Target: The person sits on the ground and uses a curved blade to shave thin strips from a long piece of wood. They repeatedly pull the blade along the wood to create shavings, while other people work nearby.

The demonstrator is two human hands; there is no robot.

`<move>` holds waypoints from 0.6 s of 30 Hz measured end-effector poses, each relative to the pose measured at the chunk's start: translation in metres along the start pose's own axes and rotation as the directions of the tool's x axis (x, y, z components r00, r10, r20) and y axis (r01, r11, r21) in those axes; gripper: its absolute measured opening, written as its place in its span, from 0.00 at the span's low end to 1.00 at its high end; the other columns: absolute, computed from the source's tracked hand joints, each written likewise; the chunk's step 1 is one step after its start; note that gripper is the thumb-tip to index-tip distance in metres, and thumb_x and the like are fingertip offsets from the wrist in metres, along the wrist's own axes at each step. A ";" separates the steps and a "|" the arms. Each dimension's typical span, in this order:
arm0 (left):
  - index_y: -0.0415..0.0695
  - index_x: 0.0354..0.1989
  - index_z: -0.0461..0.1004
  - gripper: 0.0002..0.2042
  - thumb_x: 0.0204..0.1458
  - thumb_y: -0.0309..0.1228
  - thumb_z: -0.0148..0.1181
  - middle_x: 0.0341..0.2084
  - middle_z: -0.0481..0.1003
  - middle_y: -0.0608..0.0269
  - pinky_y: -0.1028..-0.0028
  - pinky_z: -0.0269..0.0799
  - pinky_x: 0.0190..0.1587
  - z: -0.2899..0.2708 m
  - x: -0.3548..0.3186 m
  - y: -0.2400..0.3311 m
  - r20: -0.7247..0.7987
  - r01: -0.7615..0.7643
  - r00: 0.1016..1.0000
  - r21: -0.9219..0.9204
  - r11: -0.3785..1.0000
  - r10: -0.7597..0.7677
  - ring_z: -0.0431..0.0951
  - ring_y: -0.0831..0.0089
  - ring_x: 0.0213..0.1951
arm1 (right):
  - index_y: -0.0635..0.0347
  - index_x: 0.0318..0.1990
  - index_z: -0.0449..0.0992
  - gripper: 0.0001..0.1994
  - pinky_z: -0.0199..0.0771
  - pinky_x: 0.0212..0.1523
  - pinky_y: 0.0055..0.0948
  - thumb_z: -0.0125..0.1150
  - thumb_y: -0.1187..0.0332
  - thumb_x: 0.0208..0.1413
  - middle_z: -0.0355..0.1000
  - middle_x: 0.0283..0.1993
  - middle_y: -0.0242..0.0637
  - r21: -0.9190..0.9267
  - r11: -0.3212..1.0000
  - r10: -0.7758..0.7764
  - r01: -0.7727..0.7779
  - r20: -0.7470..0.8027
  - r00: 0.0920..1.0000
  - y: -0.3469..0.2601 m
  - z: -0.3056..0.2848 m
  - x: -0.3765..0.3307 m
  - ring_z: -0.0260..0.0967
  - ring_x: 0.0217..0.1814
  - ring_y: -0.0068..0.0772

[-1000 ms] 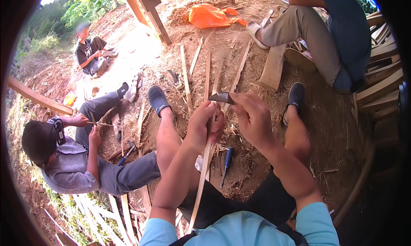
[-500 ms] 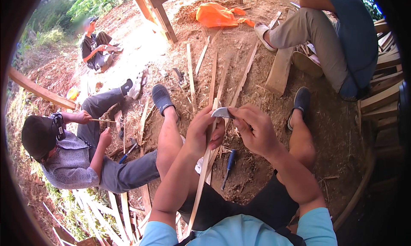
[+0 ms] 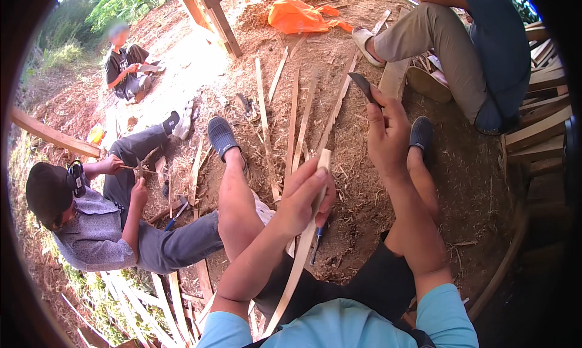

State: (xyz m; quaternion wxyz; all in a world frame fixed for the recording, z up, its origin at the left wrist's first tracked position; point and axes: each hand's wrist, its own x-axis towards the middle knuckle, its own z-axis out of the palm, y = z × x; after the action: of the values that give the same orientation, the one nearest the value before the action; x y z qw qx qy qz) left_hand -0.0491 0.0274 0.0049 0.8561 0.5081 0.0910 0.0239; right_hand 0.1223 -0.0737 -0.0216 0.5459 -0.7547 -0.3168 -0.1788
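Wooden strip [image 3: 302, 254], pale, flat and slender with a squared tip, slants across the black cloth shorts [image 3: 370, 275], its upper end jutting beyond them. The left hand [image 3: 303, 195] is clamped round it near that end. Ahead of the shorts, the right hand [image 3: 388, 133] is closed on a dark, smooth, curved blade [image 3: 361, 86]. Crumbly brown soil [image 3: 364, 239] and a crinkled orange plastic bag [image 3: 300, 16] lie farther forward of the shorts. Half a second ago the blade met the strip's tip; now it is raised clear, hands well apart.
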 end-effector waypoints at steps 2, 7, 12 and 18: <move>0.42 0.34 0.61 0.11 0.61 0.37 0.40 0.12 0.62 0.65 0.80 0.56 0.10 -0.015 0.002 0.005 -0.114 0.016 0.993 0.044 0.999 -0.011 0.60 0.77 0.08 | 0.64 0.45 0.76 0.10 0.68 0.31 0.30 0.56 0.72 0.58 0.71 0.33 0.41 0.103 0.994 0.018 -0.033 0.146 0.989 -0.015 -0.011 -0.008 0.69 0.30 0.34; 0.40 0.36 0.63 0.11 0.60 0.35 0.41 0.12 0.62 0.63 0.79 0.56 0.10 -0.022 0.005 0.011 -0.189 0.002 0.982 0.047 0.999 0.007 0.60 0.76 0.08 | 0.64 0.45 0.76 0.11 0.67 0.29 0.28 0.58 0.75 0.55 0.70 0.32 0.40 0.277 0.960 -0.152 0.042 0.388 0.909 -0.036 -0.016 -0.035 0.68 0.28 0.31; 0.38 0.38 0.64 0.11 0.58 0.32 0.39 0.13 0.63 0.62 0.79 0.57 0.09 -0.025 0.003 0.009 -0.182 -0.020 0.983 -0.041 0.999 0.012 0.60 0.77 0.09 | 0.64 0.45 0.76 0.11 0.68 0.27 0.25 0.58 0.77 0.54 0.69 0.31 0.39 0.322 0.946 -0.123 -0.035 0.456 0.881 -0.039 -0.007 -0.047 0.68 0.26 0.30; 0.38 0.37 0.65 0.10 0.57 0.32 0.40 0.12 0.63 0.63 0.80 0.57 0.09 -0.012 0.003 0.014 -0.211 -0.003 0.977 0.069 0.998 0.017 0.60 0.77 0.07 | 0.64 0.44 0.77 0.10 0.70 0.28 0.28 0.58 0.77 0.54 0.70 0.32 0.41 0.398 0.916 -0.226 0.046 0.418 0.880 -0.041 -0.012 -0.040 0.69 0.26 0.33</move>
State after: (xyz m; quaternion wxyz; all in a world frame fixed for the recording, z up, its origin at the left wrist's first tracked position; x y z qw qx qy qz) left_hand -0.0477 0.0450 0.0106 0.8238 0.5319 0.1796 0.0788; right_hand 0.0663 -0.0877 -0.0130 0.5766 -0.6317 -0.5173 0.0288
